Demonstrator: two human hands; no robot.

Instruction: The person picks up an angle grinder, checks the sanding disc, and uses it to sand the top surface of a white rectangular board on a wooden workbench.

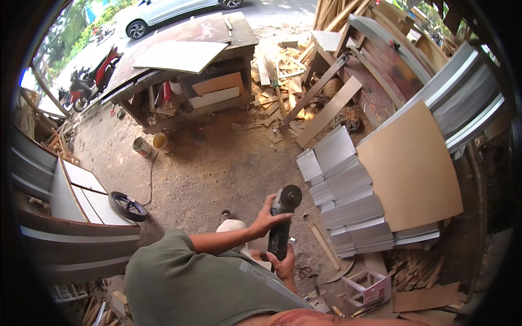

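Observation:
An angle grinder (279,239) with a dark body stands upright in front of me, its round dark disc (290,196) at the top end. My left hand (265,220) is closed around the upper part of the body, just below the disc. Lower down, my right hand (283,264) wraps round the bottom end of the same tool. The disc touches nothing and hangs over the dirt floor (217,168). Part of the grinder is covered by my fingers.
Stacked grey metal sheets (348,195) and a tan board (410,168) lie to the right. A pink stool (370,288) is at lower right. Two buckets (142,146) and a wheel (128,206) sit left. A worktable (122,73) and scrap wood (269,106) lie ahead.

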